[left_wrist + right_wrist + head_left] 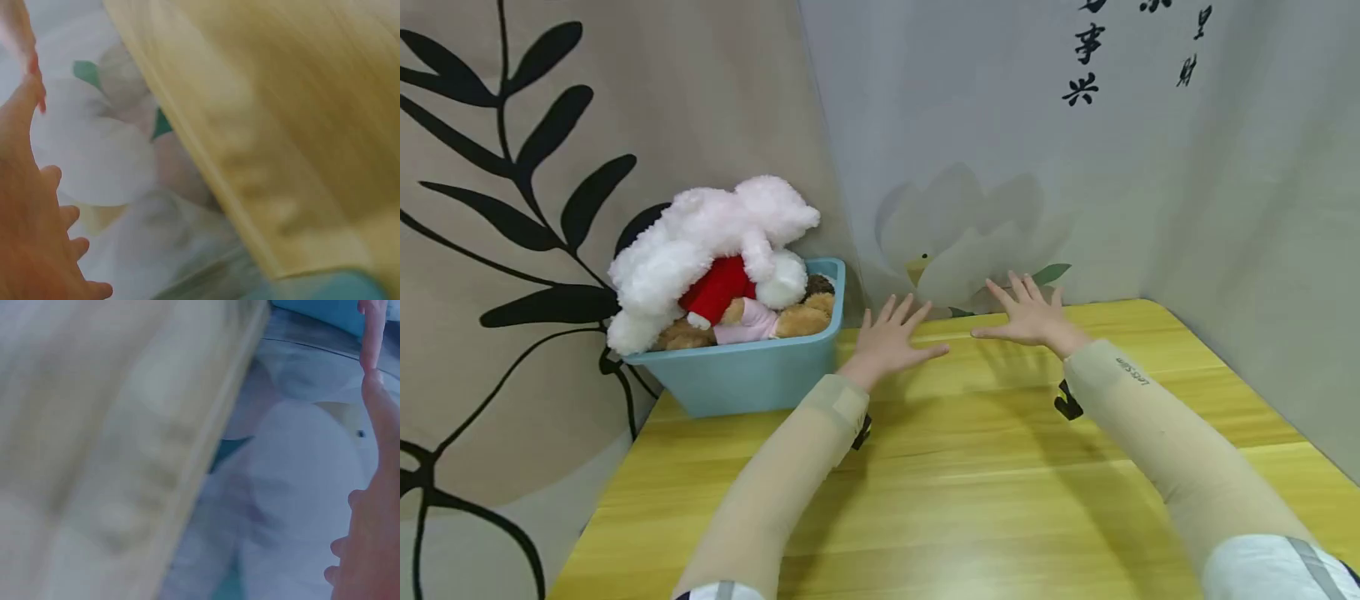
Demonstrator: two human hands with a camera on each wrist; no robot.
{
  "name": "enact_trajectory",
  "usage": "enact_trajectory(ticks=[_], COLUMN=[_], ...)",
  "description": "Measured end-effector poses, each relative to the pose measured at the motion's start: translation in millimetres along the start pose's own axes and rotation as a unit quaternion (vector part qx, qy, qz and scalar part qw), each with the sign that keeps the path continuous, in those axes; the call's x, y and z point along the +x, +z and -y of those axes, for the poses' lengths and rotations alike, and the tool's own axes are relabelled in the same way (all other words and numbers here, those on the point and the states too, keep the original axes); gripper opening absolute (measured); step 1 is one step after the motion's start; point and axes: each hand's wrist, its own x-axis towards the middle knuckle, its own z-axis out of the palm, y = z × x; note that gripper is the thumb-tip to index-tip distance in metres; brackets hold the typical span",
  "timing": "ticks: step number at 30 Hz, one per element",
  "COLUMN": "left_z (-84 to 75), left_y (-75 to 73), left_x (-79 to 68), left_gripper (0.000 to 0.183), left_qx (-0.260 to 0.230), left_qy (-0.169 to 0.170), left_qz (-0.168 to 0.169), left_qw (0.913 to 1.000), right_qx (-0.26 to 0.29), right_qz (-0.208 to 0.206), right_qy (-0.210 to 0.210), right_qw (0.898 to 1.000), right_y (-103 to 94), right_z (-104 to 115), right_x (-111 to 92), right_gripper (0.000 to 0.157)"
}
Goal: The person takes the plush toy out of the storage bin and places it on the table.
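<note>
Both hands stretch out above the wooden table with fingers spread and nothing held. The left hand is just right of a light blue bin. Over the back part of the table, the right hand points its thumb toward the left thumb. Inside the bin lie a fluffy white plush toy with a red garment and a brown plush toy in pink. The white plush rises well above the rim and partly covers the brown one. In the left wrist view the left hand shows spread fingertips.
The yellow wood-grain table ends at a back edge close to a pale curtain printed with flowers and characters. Another curtain with black leaves hangs at the left. The bin stands at the table's back left corner.
</note>
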Motion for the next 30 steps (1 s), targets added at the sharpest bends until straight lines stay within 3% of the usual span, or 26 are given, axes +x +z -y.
enact_trajectory(ticks=[4,8,13,17,21,25,27,30], left_z=[-2.5,0.6,23.5,51.2,77.8,98.3,105.5,113.5], left_y=[-23.4,-49.9,-77.4,-89.6,-90.1,-73.2,-61.3,-46.1], left_x=[-10.9,-32.9,-64.7,-87.0,-103.7,-123.7,-132.2,-137.5], left_gripper=[0.086,0.082,0.079,0.079,0.078,0.072,0.067,0.06], left_qx=[0.02,0.065,0.118,0.139,0.131,0.08,0.062,0.06], left_qy=[0.03,0.054,0.052,0.034,0.022,0.008,0.0,-0.009], left_qz=[-0.008,-0.031,-0.047,-0.042,-0.074,-0.155,-0.206,-0.282], left_qw=[0.9993,0.9959,0.9906,0.9888,0.9884,0.9847,0.9767,0.9575], right_qx=[-0.019,-0.03,-0.045,-0.044,-0.019,0.024,0.041,0.062], right_qz=[0.0,-0.005,-0.023,-0.046,-0.095,-0.151,-0.174,-0.2], right_qy=[-0.01,-0.031,-0.066,-0.1,-0.143,-0.198,-0.222,-0.247], right_qw=[1.0,0.999,0.997,0.993,0.985,0.968,0.958,0.946], right_y=[-34.0,-63.0,-93.9,-115.5,-130.2,-128.0,-123.1,-117.6], right_z=[12.6,34.7,71.3,103.6,132.5,161.9,176.1,195.4], right_x=[2.3,5.7,15.9,27.4,42.1,60.5,70.3,84.2], right_gripper=[0.105,0.105,0.106,0.108,0.113,0.119,0.121,0.121])
